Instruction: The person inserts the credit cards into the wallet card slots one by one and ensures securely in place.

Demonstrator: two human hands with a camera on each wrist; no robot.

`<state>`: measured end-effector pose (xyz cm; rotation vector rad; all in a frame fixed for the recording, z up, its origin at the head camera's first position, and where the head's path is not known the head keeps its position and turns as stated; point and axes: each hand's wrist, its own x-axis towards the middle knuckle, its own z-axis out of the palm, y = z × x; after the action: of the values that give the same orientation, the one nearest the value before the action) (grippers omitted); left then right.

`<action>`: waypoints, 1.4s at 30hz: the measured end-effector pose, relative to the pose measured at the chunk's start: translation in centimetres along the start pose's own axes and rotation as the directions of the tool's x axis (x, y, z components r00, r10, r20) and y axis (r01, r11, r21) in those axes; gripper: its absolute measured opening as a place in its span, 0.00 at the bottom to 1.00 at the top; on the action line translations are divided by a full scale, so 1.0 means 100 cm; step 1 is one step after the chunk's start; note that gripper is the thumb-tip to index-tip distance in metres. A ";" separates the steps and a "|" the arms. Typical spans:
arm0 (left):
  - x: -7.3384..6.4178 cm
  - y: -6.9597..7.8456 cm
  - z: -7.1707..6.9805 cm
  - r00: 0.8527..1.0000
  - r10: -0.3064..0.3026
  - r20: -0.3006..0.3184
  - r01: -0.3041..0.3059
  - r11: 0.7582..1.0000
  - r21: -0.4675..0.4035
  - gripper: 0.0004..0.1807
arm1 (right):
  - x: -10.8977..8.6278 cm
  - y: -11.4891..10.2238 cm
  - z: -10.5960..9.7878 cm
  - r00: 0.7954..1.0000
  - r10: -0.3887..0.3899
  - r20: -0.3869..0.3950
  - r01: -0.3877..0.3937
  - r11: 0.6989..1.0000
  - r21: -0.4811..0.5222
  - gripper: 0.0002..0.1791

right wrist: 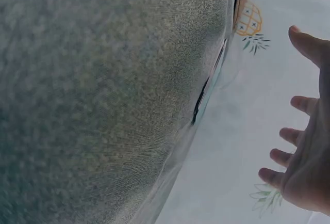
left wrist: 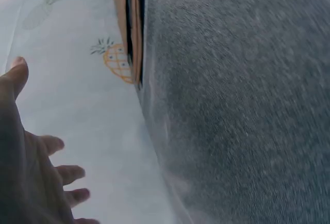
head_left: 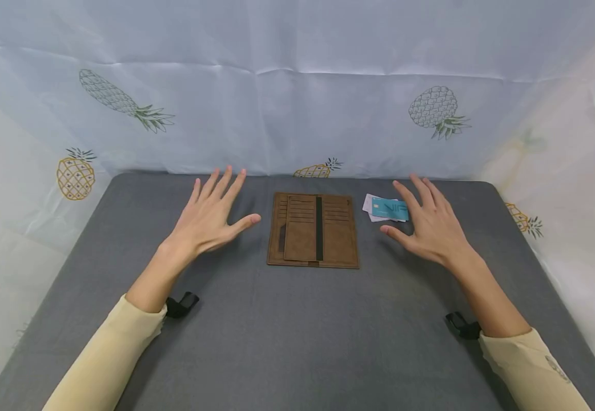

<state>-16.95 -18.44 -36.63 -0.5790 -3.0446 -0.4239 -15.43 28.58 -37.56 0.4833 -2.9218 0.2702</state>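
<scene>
A brown wallet point(head_left: 300, 231) lies unfolded near the far edge of the grey table, its card slots facing up and a dark strip down the middle. To its right is a small pile of cards point(head_left: 389, 209), a teal one on top of white ones. My left hand point(head_left: 210, 214) hovers left of the wallet with fingers spread, holding nothing. Over the table beside the cards, my right hand point(head_left: 431, 222) also has its fingers spread and holds nothing. In the right wrist view the cards point(right wrist: 209, 87) show only edge-on, and the left wrist view catches the wallet's edge point(left wrist: 135, 33).
The grey table point(head_left: 297, 342) has rounded far corners. Behind it and at both sides hangs a white cloth point(head_left: 287, 120) printed with pineapples. Black straps point(head_left: 181, 305) are worn at both wrists, by the cream sleeves point(head_left: 117, 348).
</scene>
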 end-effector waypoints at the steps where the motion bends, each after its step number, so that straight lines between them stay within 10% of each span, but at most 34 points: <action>1: 0.000 0.001 0.000 1.000 0.000 0.011 0.001 1.000 -0.023 0.55 | 0.000 0.000 0.000 1.000 -0.002 -0.006 0.002 1.000 0.010 0.56; 7: 0.002 0.004 0.002 0.996 0.002 0.087 0.016 0.978 -0.207 0.52 | 0.004 0.000 0.003 1.000 0.014 -0.007 -0.013 0.993 0.116 0.53; 14: 0.005 0.011 0.008 0.992 0.019 0.126 0.039 0.895 -0.445 0.42 | 0.008 0.003 0.005 0.999 0.040 0.023 -0.044 0.967 0.252 0.50; 32: 0.013 0.022 0.019 0.929 0.002 0.369 0.302 0.573 -0.762 0.35 | 0.028 0.025 0.010 0.985 0.063 0.163 -0.138 0.854 0.501 0.36; 37: 0.016 0.023 0.024 0.916 -0.006 0.401 0.360 0.453 -0.815 0.35 | 0.036 0.033 0.012 0.980 0.052 0.190 -0.141 0.857 0.496 0.34; 42: 0.018 0.026 0.029 0.915 -0.014 0.403 0.377 0.384 -0.843 0.36 | 0.044 0.038 0.013 0.969 0.050 0.240 -0.158 0.877 0.454 0.33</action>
<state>-17.61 -14.69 -38.59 -0.2322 -2.8553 -2.3361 -20.99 30.54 -38.52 0.4390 -3.0913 1.0243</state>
